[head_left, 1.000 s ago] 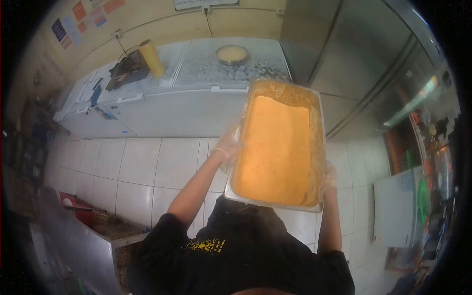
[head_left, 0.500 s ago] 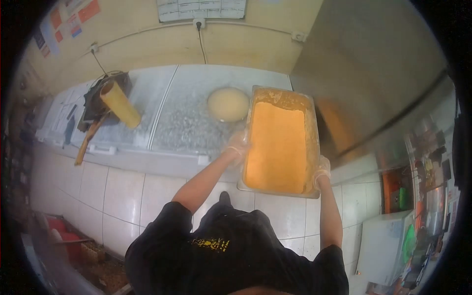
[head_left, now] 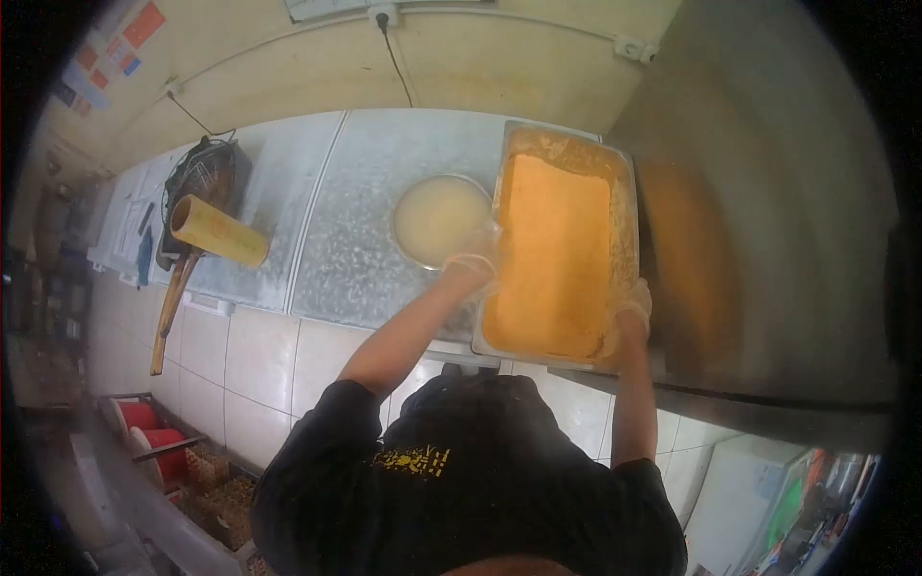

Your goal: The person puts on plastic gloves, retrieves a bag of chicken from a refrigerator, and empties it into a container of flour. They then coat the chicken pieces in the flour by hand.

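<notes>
A deep rectangular metal pan [head_left: 624, 216] holds a wide layer of orange-yellow powder [head_left: 555, 254]. My left hand [head_left: 477, 257], in a clear plastic glove, is closed on the pan's left side. Its fingers are partly hidden and slightly blurred. On the opposite side my right hand [head_left: 632, 305], gloved too, grips the edge near the front corner. Close to the left of the pan stands a round metal bowl [head_left: 397, 235] of pale cloudy liquid, its lower right partly behind my left hand.
A whitish, flour-dusted worktop [head_left: 351, 192] runs along the wall. On its left lie a yellow tube [head_left: 219, 230] and a wire strainer [head_left: 202, 182] with wooden handles. A shiny steel surface [head_left: 788, 211] rises at the right. Red containers [head_left: 158, 451] stand low at the left.
Both hands have moved the pan slightly up and to the right in view, farther over the worktop. The camera view has shifted, bringing more of the steel surface in.
</notes>
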`<state>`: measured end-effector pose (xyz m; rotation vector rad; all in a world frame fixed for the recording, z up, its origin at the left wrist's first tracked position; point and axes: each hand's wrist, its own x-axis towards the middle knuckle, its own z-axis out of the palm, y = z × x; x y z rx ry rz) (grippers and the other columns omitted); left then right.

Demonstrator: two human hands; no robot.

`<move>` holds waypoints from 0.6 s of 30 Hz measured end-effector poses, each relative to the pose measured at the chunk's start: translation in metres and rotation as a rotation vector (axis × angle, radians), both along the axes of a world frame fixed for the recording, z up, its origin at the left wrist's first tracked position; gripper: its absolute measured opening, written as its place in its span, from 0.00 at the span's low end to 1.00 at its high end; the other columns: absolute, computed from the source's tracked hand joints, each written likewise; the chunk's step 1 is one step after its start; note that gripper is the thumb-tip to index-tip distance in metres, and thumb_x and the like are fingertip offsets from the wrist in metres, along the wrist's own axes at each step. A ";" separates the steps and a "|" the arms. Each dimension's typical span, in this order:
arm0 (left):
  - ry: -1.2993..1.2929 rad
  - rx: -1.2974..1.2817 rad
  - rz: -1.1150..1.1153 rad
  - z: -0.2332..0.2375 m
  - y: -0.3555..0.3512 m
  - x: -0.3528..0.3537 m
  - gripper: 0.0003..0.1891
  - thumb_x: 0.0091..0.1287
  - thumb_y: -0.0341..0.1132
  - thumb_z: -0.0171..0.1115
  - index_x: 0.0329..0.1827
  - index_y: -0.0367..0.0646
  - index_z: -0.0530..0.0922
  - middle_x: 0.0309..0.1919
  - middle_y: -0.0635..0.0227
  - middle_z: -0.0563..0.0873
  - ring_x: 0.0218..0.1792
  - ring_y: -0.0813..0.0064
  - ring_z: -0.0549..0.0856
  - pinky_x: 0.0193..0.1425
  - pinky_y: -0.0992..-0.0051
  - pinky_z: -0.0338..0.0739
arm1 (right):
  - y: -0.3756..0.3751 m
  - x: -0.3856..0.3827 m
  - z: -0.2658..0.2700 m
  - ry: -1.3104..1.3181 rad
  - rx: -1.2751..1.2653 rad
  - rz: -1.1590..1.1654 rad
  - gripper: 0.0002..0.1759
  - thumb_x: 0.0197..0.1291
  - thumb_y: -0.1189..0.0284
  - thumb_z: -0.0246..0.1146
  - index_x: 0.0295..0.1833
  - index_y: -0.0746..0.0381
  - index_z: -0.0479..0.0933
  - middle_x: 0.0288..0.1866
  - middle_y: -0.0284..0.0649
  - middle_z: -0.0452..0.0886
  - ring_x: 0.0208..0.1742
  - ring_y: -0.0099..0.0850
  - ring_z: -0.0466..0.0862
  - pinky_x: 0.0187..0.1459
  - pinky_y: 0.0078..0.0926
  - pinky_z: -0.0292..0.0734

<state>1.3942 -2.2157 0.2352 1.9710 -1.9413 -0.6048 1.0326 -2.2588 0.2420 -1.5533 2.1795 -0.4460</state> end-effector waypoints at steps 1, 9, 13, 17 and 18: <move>-0.031 0.009 0.010 -0.005 -0.011 0.001 0.27 0.72 0.50 0.57 0.64 0.37 0.78 0.54 0.42 0.85 0.57 0.45 0.84 0.63 0.52 0.77 | -0.003 0.008 0.017 0.035 0.015 0.010 0.20 0.74 0.61 0.55 0.55 0.69 0.74 0.48 0.54 0.84 0.48 0.48 0.86 0.49 0.44 0.80; -0.216 0.280 -0.105 0.080 -0.041 0.000 0.28 0.75 0.53 0.54 0.65 0.37 0.77 0.59 0.45 0.84 0.59 0.46 0.83 0.65 0.52 0.76 | -0.065 0.041 0.066 -0.061 0.049 0.035 0.17 0.75 0.68 0.52 0.60 0.70 0.73 0.56 0.62 0.83 0.59 0.56 0.84 0.57 0.49 0.80; -0.296 0.276 -0.113 0.102 -0.035 -0.011 0.32 0.75 0.57 0.54 0.65 0.36 0.77 0.60 0.45 0.83 0.61 0.45 0.81 0.67 0.52 0.74 | -0.074 0.028 0.056 0.062 0.030 0.111 0.18 0.72 0.67 0.57 0.58 0.70 0.73 0.55 0.64 0.83 0.58 0.58 0.83 0.57 0.51 0.80; -0.041 0.283 0.126 0.152 -0.006 0.001 0.36 0.73 0.61 0.56 0.67 0.35 0.76 0.60 0.46 0.83 0.62 0.46 0.81 0.68 0.53 0.73 | -0.041 0.036 0.099 0.159 -0.017 0.100 0.23 0.73 0.62 0.57 0.64 0.67 0.73 0.54 0.64 0.84 0.60 0.59 0.83 0.57 0.51 0.80; 0.035 0.324 0.210 0.166 0.007 0.012 0.37 0.72 0.62 0.57 0.68 0.35 0.75 0.60 0.46 0.83 0.62 0.47 0.81 0.68 0.54 0.73 | -0.028 0.035 0.105 0.148 -0.082 0.102 0.24 0.72 0.60 0.59 0.64 0.66 0.73 0.55 0.63 0.84 0.58 0.59 0.84 0.56 0.52 0.79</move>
